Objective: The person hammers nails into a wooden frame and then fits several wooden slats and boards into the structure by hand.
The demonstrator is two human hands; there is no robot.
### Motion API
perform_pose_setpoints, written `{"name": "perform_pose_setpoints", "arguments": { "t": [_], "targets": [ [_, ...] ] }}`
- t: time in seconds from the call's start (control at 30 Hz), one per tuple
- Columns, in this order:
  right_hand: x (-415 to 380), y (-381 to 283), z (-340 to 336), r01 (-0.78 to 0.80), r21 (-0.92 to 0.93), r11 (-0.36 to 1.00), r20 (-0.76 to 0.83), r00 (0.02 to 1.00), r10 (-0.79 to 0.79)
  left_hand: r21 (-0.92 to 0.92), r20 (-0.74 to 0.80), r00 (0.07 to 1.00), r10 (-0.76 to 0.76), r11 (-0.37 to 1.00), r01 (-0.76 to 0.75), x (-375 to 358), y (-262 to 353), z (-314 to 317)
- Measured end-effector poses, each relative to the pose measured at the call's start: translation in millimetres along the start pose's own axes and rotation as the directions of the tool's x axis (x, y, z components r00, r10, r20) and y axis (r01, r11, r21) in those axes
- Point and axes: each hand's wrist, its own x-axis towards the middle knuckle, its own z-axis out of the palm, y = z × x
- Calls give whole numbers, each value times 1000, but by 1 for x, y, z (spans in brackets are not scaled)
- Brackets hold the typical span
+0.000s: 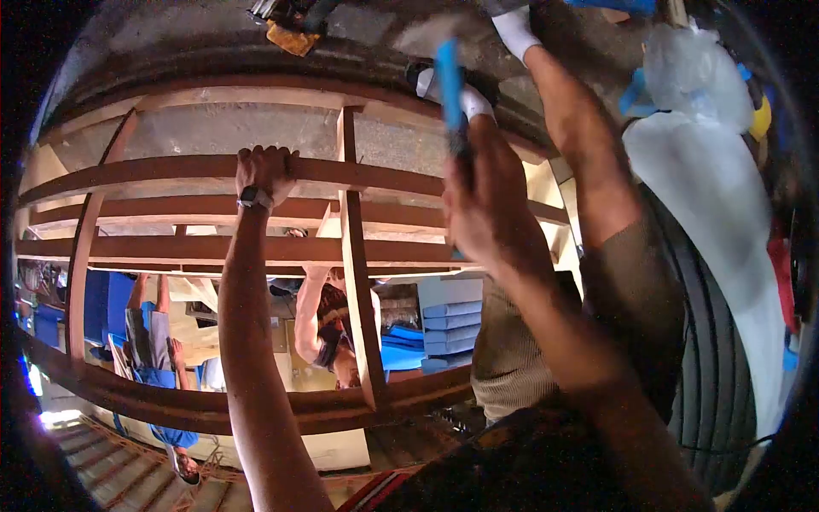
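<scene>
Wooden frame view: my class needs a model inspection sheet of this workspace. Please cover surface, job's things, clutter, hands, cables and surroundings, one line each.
Surface: grey floor showing between the beams, with dark patches and marks.
Job's things: wooden frame of long rails and crosspieces; tool with a blue part, blurred, type unclear.
Clutter: white plastic sheeting and a dark ribbed item at the right; small yellow-brown item at the top.
Hands: left hand grips a rail; right hand holds the tool.
Cables: thin dark line at lower right; cannot tell if it is a cable.
Surroundings: co-workers beyond the frame; blue stack nearby.
</scene>
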Motion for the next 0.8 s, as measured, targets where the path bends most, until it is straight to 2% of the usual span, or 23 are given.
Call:
{"name": "perform_pose_setpoints", "arguments": {
  "t": [0.07,0.13,0.17,0.2,0.23,0.27,0.33,0.37,0.43,0.47,0.5,0.53,0.57,0.63,0.67,0.73,0.8],
  "targets": [
    [7,-7,-10,-61,160,985,-104,991,78,57,60,998,7,998,-10,0,1,-4],
    [-6,1,9,-175,138,975,-52,982,184,67,67,998,-6,998,2,1,3,-5],
    [-15,8,25,-287,63,956,56,957,284,54,47,999,-20,998,17,2,2,-4],
    [-20,7,31,-353,-47,935,265,898,352,38,28,999,-34,999,33,1,3,-4],
    [-22,6,35,-89,-50,995,424,900,102,16,35,998,-43,999,43,-2,3,-4],
    [-22,7,29,-379,-161,911,655,649,386,-4,38,998,-46,999,46,-4,4,-6],
    [-14,10,32,-288,38,957,598,774,209,-9,21,998,-59,998,59,4,3,-9],
    [-6,14,26,207,-284,936,195,968,-155,6,19,998,-63,998,63,5,2,-9],
    [-4,0,6,330,-466,821,-91,905,-416,28,55,998,-12,1000,11,-10,3,-2],
    [-3,-3,-5,185,-216,959,-62,977,-202,30,64,998,17,999,-19,-17,0,4],
    [7,-7,-20,18,27,999,10,1000,-18,30,44,998,33,999,-35,-13,1,-3],
    [11,-13,-30,-124,255,959,92,990,103,33,12,999,46,998,-46,-2,2,-11],
    [16,-19,-41,-277,449,849,173,960,222,68,151,988,-31,997,21,2,6,-19],
    [11,27,-11,-128,401,907,10,991,135,-162,-32,999,37,986,-42,3,16,-16],
    [6,28,-7,-88,368,926,7,996,92,-269,-122,991,60,959,-91,2,22,-13],
    [-6,30,0,-6,302,953,1,1000,6,-293,154,972,176,948,-125,14,55,-19],
    [-25,47,20,-100,194,976,151,986,71,-523,110,936,334,820,-231,19,72,-1]
  ]
}}
